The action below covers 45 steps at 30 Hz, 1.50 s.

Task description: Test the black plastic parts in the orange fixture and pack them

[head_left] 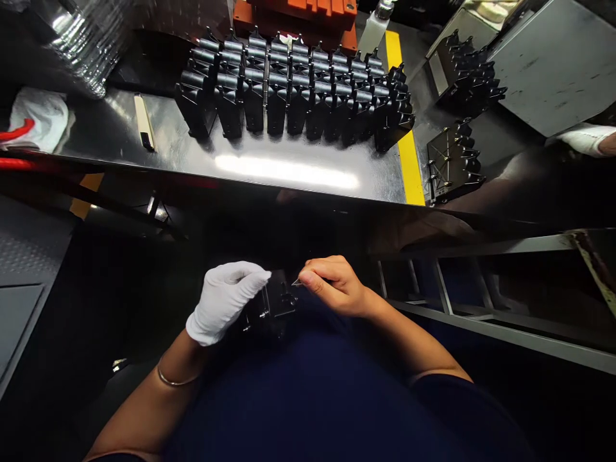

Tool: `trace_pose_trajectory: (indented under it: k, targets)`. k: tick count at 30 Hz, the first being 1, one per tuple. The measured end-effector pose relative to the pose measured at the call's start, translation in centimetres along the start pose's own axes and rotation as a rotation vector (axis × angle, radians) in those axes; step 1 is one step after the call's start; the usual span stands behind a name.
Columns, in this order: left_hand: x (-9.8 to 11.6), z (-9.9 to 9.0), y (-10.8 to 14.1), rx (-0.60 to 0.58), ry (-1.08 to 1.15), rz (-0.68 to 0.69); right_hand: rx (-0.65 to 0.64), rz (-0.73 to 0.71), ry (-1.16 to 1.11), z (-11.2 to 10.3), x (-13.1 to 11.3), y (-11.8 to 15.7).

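My left hand (225, 301), in a white fabric glove, grips a black moulded plastic part (272, 309) low in the view, in front of my dark blue clothing. My right hand (334, 285) is bare. Its thumb and fingertips pinch a small, thin metal piece (297, 282) with a pointed end, right beside the top of the black part. Whether that piece touches the part is hidden by the fingers and the dark background. Much of the part lies in shadow, and its exact shape is hard to see.
A steel table (289, 163) ahead holds several rows of black moulded parts (283, 90) and a utility knife (144, 122). Beyond stand an orange fixture (293, 19) and yellow floor tape (408, 154). A co-worker's gloved hand (584, 138) shows at right.
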<state>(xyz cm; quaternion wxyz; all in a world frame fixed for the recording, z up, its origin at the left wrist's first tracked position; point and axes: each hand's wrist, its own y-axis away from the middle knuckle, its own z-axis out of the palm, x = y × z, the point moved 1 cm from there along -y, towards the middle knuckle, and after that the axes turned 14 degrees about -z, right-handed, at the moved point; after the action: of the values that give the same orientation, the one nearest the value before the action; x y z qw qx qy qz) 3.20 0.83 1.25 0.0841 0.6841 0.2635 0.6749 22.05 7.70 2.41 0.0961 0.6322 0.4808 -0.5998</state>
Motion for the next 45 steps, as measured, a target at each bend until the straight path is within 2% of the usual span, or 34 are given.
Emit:
trace_pose_trajectory:
  k: [5,11,15,17,19,21,22,24,27,28,29,33,35,37,39,41,45]
  targets:
    - [-0.1,-0.2,-0.2,0.029,-0.037,-0.004,-0.009,-0.114,0.198,0.7,0.1,0.1]
    - [-0.1,0.0,-0.2,0.02,-0.083,-0.005,0.004,-0.101,0.229,0.5,-0.2,0.3]
    - [-0.3,0.3,-0.2,0.124,-0.086,0.008,0.076,-0.094,0.249,0.6,-0.7,0.1]
    - [-0.6,0.5,-0.2,0.223,-0.085,0.046,0.029,-0.112,0.259,0.8,-1.0,0.0]
    - [-0.9,0.6,-0.3,0.312,-0.093,0.089,-0.086,-0.135,0.2,0.9,-1.3,-0.1]
    - [-1.2,0.6,-0.3,0.359,-0.104,0.11,-0.195,-0.144,0.062,0.8,-1.5,-0.1]
    - [-1.2,0.6,-0.3,0.361,-0.11,0.111,-0.21,-0.136,0.0,0.6,-1.6,-0.2]
    - [-1.2,0.4,-0.3,0.331,-0.118,0.114,-0.117,-0.08,-0.024,0.1,-1.5,-0.4]
    - [-0.8,0.2,-0.1,0.229,-0.115,0.131,0.156,0.092,0.11,-0.7,-0.8,-0.9]
    - [-0.6,0.2,0.0,0.185,-0.113,0.133,0.195,0.153,0.124,-0.8,-0.5,-1.0]
    - [-0.5,0.2,0.1,0.144,-0.109,0.13,0.19,0.206,0.102,-0.8,-0.2,-1.2]
    - [-0.4,0.3,0.4,0.007,-0.09,0.093,0.031,0.375,-0.124,0.1,0.7,-1.6]
    - [-0.7,0.3,0.4,-0.03,-0.09,0.088,0.029,0.433,-0.169,0.6,1.0,-1.8]
    - [-1.1,0.2,0.4,-0.039,-0.086,0.113,0.082,0.464,-0.14,1.0,1.2,-1.9]
    - [-1.3,0.0,0.3,-0.03,-0.056,0.141,0.116,0.468,-0.119,1.0,1.3,-2.0]
    - [-1.2,-0.3,0.1,-0.048,-0.036,0.114,0.08,0.453,-0.175,0.7,1.2,-2.1]
    - [-0.4,-0.5,-0.5,-0.23,-0.131,-0.032,-0.173,0.35,-0.326,-0.2,0.5,-2.4]
